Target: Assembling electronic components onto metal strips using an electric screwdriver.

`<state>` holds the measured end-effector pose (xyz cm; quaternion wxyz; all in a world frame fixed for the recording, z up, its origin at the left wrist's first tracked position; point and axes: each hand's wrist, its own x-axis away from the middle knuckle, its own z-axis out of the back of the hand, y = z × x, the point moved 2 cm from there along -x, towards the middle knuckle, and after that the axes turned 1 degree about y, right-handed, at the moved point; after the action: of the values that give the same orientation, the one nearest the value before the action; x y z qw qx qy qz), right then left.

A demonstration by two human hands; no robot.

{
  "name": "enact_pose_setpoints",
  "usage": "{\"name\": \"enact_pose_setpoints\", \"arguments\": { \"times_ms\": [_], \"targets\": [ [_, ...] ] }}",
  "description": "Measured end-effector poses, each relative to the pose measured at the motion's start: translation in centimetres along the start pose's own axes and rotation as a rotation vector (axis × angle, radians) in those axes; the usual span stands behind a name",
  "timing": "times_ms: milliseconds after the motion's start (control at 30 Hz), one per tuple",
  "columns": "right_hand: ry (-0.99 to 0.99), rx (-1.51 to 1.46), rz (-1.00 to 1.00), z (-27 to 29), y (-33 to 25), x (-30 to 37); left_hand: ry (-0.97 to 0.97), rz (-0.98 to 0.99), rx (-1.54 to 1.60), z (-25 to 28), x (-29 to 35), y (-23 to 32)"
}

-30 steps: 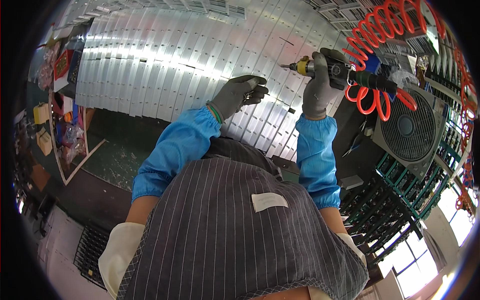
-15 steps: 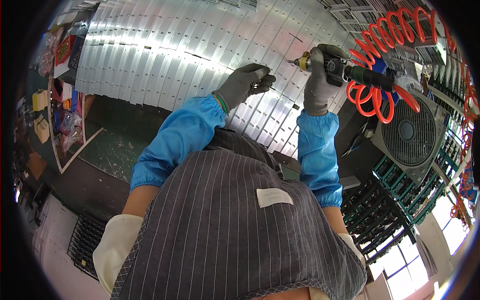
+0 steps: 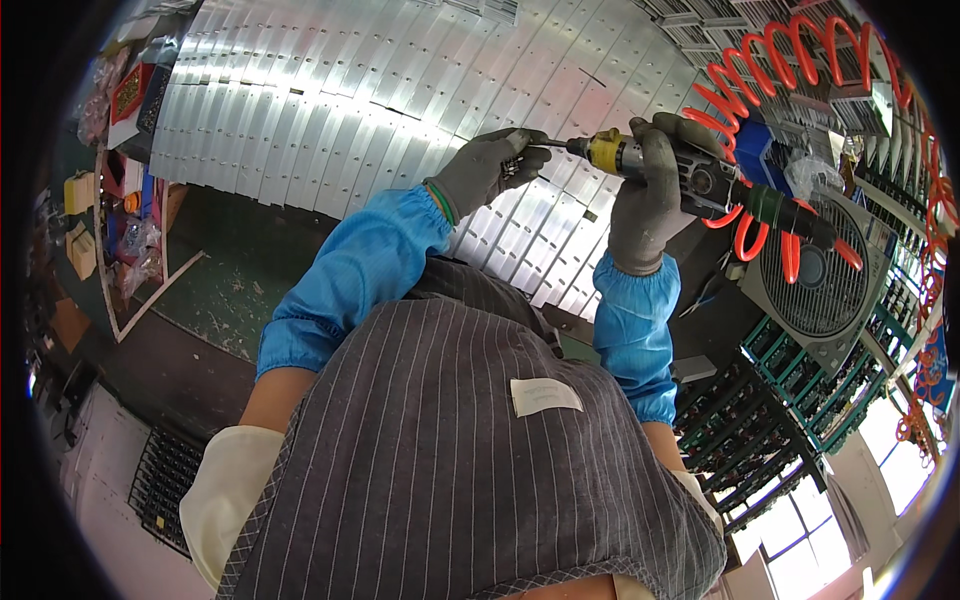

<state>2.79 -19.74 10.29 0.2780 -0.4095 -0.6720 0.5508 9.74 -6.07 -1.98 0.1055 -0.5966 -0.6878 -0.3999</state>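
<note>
My right hand (image 3: 645, 205), in a grey glove, is wrapped round an air screwdriver (image 3: 700, 180) with a yellow collar near its nose. The tool points left, and its thin bit reaches the fingertips of my left hand (image 3: 488, 175). That hand, also gloved in grey, is closed with its fingers curled. Small dark bits show at its palm, too small to name. Both hands are above rows of silvery metal strips (image 3: 300, 140) dotted with small holes or fasteners. A red coiled hose (image 3: 790, 255) joins the back of the screwdriver.
Right of the strips stands a grey fan (image 3: 815, 265) beside green racks (image 3: 800, 385). Pliers (image 3: 708, 292) lie near my right sleeve. On the left are a red bin (image 3: 130, 92) of small parts and a shelf (image 3: 108, 270) with bags. More hose coils (image 3: 770, 60) hang at the upper right.
The screwdriver has come down and left, turning so that its bit now meets my left fingertips. My right hand has moved slightly down with it. My left hand has hardly moved.
</note>
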Motion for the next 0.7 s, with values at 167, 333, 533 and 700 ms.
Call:
{"name": "enact_pose_setpoints", "arguments": {
  "times_ms": [167,333,533,700],
  "targets": [
    [0.024,0.044,0.051,0.5,-0.3,0.1,-0.054,-0.028,-0.008,0.5,-0.4,-0.4],
    [0.065,0.052,0.036,0.8,0.0,0.2,-0.069,0.011,0.054,0.4,-0.6,-0.8],
    [0.073,0.022,0.007,0.9,0.2,0.2,-0.050,0.056,0.022,-0.4,-0.1,-0.4],
    [-0.015,0.329,0.189,0.5,1.1,-1.0,-0.075,0.064,-0.006,0.4,-0.9,-0.8]
  ]
}}
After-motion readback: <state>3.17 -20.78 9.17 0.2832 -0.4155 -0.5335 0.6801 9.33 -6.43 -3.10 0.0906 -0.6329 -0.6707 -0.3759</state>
